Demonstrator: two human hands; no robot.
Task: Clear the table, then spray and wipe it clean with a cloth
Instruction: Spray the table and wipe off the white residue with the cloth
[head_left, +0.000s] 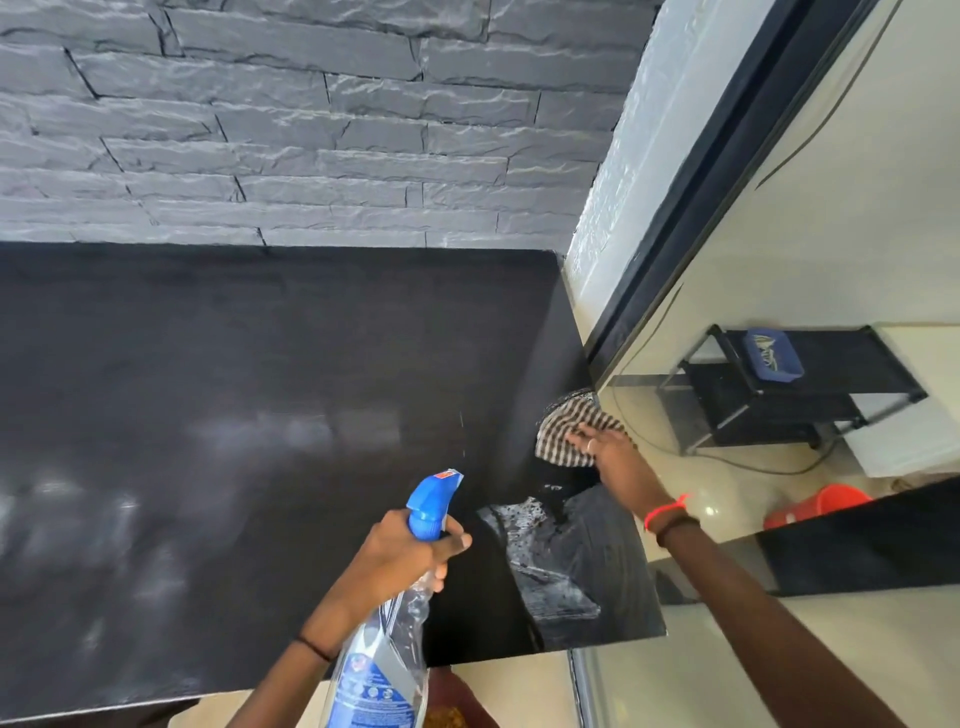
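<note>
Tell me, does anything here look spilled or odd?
Only a wet, speckled patch on the black table near its right front corner, close to the checked cloth; probably mist from the spray bottle, not damage.

Worktop (260, 364) against the wall (311, 130), spray bottle (384, 665) at the near edge, cloth (566, 431) at the right edge.
The wall meets the worktop's far edge. The left hand (400, 556) holds the spray bottle across the near edge, nozzle over the worktop. The cloth lies on the right edge under the right hand (613, 452). Right of the worktop, on the floor, stand a rack (779, 395) with a tub (774, 353) on top and, nearer, a bucket (815, 504).
</note>
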